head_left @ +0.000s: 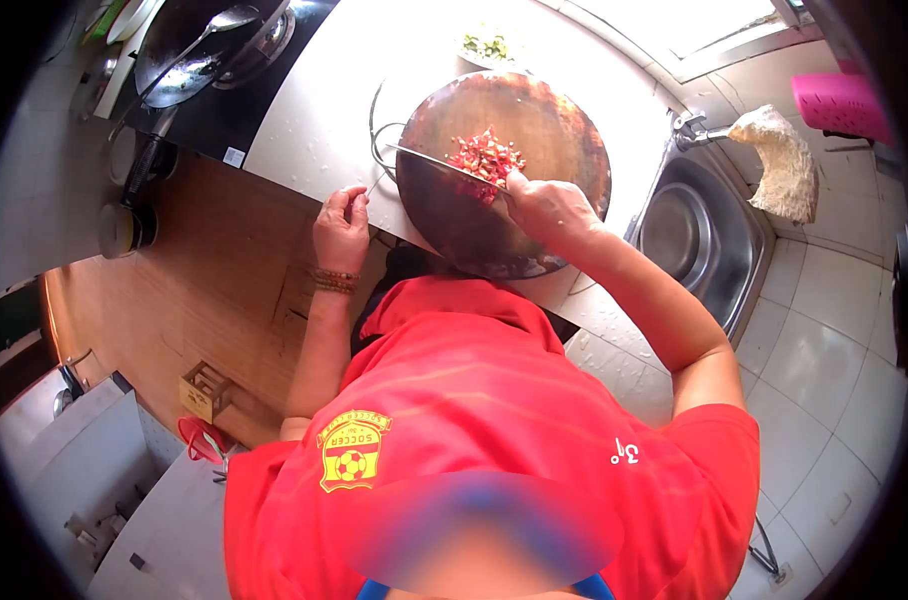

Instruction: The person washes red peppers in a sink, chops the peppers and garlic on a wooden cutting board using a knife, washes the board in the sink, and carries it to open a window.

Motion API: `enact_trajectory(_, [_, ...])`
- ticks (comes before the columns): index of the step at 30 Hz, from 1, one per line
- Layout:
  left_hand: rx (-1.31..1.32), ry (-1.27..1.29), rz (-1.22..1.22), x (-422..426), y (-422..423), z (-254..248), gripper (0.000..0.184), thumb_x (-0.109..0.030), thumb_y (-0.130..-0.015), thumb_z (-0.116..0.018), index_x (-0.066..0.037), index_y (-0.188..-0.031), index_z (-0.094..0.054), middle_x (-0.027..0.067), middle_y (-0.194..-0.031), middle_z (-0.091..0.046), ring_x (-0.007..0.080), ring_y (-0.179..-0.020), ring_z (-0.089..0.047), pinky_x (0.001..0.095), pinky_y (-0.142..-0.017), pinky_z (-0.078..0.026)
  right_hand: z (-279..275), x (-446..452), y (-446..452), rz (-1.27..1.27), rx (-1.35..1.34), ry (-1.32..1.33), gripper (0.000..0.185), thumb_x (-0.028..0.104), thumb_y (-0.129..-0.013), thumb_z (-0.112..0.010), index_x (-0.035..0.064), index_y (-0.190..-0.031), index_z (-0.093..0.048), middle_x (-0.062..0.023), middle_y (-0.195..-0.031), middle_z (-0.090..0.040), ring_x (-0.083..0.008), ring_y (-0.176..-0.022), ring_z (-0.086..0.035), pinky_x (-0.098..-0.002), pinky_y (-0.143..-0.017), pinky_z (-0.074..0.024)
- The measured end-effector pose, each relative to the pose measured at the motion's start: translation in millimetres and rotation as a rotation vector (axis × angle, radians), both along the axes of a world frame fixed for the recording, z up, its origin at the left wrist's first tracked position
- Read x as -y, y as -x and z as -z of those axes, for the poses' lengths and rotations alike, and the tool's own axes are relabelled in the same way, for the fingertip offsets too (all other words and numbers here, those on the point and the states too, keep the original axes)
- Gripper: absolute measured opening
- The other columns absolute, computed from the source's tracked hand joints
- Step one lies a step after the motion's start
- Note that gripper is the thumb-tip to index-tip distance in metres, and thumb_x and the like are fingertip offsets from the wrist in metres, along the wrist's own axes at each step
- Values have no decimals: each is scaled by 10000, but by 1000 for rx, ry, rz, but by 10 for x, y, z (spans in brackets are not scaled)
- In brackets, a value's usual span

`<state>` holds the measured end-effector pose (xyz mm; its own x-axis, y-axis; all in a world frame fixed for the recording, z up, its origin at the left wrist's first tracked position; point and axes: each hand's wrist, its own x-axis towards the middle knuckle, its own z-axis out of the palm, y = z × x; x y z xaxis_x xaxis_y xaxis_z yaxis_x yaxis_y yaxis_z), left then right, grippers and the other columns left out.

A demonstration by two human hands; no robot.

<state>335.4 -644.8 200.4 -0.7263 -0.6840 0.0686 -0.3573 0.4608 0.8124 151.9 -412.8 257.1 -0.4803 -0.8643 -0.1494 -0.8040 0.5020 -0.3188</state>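
My right hand is closed round the handle of a kitchen knife. The blade reaches left across a round wooden chopping board, along the near side of a heap of finely chopped red pieces, which look like chillies. Most of the handle is hidden in my fist. Left of the board, at the front edge of the counter, my left hand is loosely curled with nothing visible in it. A beaded bracelet circles that wrist.
Behind the board stands a bowl of chopped green pieces on the wet white counter. A metal sink is at the right, under a tap. A wok with a ladle sits on the stove at the left.
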Motion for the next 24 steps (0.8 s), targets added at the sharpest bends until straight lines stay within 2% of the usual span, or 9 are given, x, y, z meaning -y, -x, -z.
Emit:
enact_trajectory(1, [3, -3, -3, 13, -16, 26, 113, -109, -881, -581, -43, -944, -649, 120, -876, -657, 236, -776, -651, 329, -688, -516, 48, -17, -9, -3, 3, -3, 172, 204, -904, -513, 51, -842, -466, -181, -572, -574, -389, -574, -608, -497, -521, -476])
enact_trajectory(3, [-8, 1, -10, 22, -65, 84, 113, -111, -880, -583, -44, -941, -649, 120, -873, -657, 237, -776, -650, 329, -686, -515, 119, -69, -35, -25, -35, -9, 85, 106, -858, -467, 23, -851, -483, -171, -641, -626, -344, -611, -649, -448, -553, -515])
enact_trajectory(10, [-7, -48, -14, 124, -91, 118, 105, -108, -875, -588, -47, -932, -651, 118, -865, -657, 238, -765, -649, 334, -676, -514, 19, -58, -11, 20, -14, 87, 172, 204, -889, -504, 36, -855, -487, -175, -621, -606, -358, -618, -633, -461, -574, -503])
enact_trajectory(12, [-30, 69, 71, 161, -62, 109, 136, -84, -907, -559, -22, -999, -638, 70, -870, -667, 113, -688, -620, 240, -617, -500, -173, -6, -35, 50, -25, 62, 187, 217, -895, -502, 32, -870, -493, -186, -636, -612, -364, -626, -632, -473, -591, -498])
enact_trajectory(19, [-33, -7, 86, 130, -60, 108, 135, -93, -905, -569, -19, -991, -642, 64, -841, -663, 104, -674, -608, 242, -606, -494, 70, -4, -74, 10, -34, -7, 172, 200, -889, -506, 36, -841, -488, -178, -604, -601, -363, -597, -629, -470, -565, -499])
enact_trajectory(21, [-22, -16, 78, 166, -111, 164, 135, -90, -905, -566, -19, -990, -644, 63, -832, -661, 93, -663, -599, 241, -596, -491, 159, -28, -101, 42, -71, 101, 175, 203, -885, -516, 41, -825, -487, -172, -599, -602, -357, -581, -628, -467, -543, -496])
enact_trajectory(24, [-3, -33, 67, 192, -130, 179, 136, -83, -905, -561, -18, -992, -643, 63, -836, -661, 91, -651, -597, 239, -591, -491, 91, -15, -100, 72, -38, 70, 192, 219, -889, -520, 38, -830, -493, -181, -615, -605, -363, -608, -629, -470, -563, -495])
